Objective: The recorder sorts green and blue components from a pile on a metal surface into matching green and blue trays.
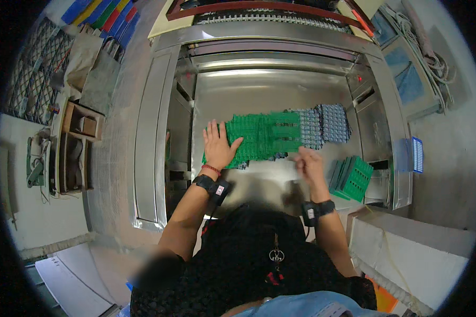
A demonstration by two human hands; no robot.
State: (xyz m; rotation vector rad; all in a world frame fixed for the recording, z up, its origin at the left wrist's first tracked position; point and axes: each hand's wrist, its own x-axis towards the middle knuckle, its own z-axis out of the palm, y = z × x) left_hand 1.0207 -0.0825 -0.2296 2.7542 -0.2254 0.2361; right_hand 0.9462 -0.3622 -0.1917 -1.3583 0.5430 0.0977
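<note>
My left hand [220, 146] lies flat with fingers spread on the left end of a row of thin green slotted plates [254, 134]. These plates overlap along a bare metal work surface [248, 87]. Just below their right end is my right hand [310, 166], its fingers curled and smeared by motion; whether it grips a plate edge I cannot make out. From under the green row, several blue-grey patterned pieces [333, 124] stick out to the right and along the lower edge. What they are does not show clearly.
A leaning stack of similar green plates [354, 178] stands at the surface's front right. Metal side walls [156, 132] frame the work surface. At the far edge runs a white toothed strip [269, 20]. A blue-and-white card [417, 155] hangs outside the right wall.
</note>
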